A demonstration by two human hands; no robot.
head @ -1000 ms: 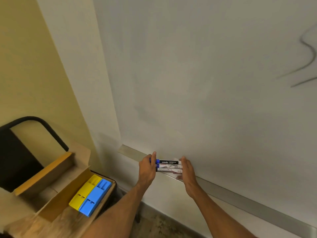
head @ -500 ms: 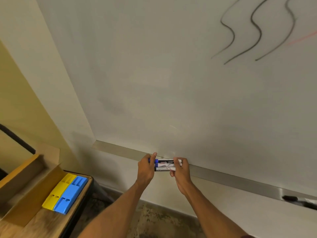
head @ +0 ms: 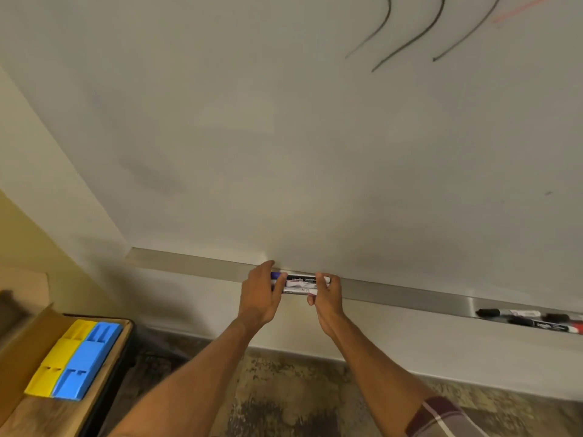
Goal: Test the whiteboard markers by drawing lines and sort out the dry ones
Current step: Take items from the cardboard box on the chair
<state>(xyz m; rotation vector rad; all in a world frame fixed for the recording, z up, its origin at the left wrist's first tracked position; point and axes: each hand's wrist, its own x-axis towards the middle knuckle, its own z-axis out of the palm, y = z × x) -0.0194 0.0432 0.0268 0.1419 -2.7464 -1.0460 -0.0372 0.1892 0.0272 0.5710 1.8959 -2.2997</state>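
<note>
- Gripping a small bundle of markers from both ends: left hand closed around the left end, right hand closed around the right end.
- Both arms reach forward, bare forearms; a maroon plaid sleeve shows on the right upper arm.
- Left thumb up near the board's lower edge, fingers wrapped over the front of the bundle; right fingers curled over the far end.
- Bundle lies horizontal, held right at the metal tray, around its middle; whether it rests on the tray, can't tell.
- Bundle looks like two or three stacked markers, white barrels with black label print, one blue cap at the left end.
- More markers lie in the tray near its right end, black caps and one red, well apart from the hands.
- Whiteboard above: three dark curved lines and a faint red stroke at upper right.
- Lower left: cardboard box, yellow holder touching blue holder on a wooden surface.
</note>
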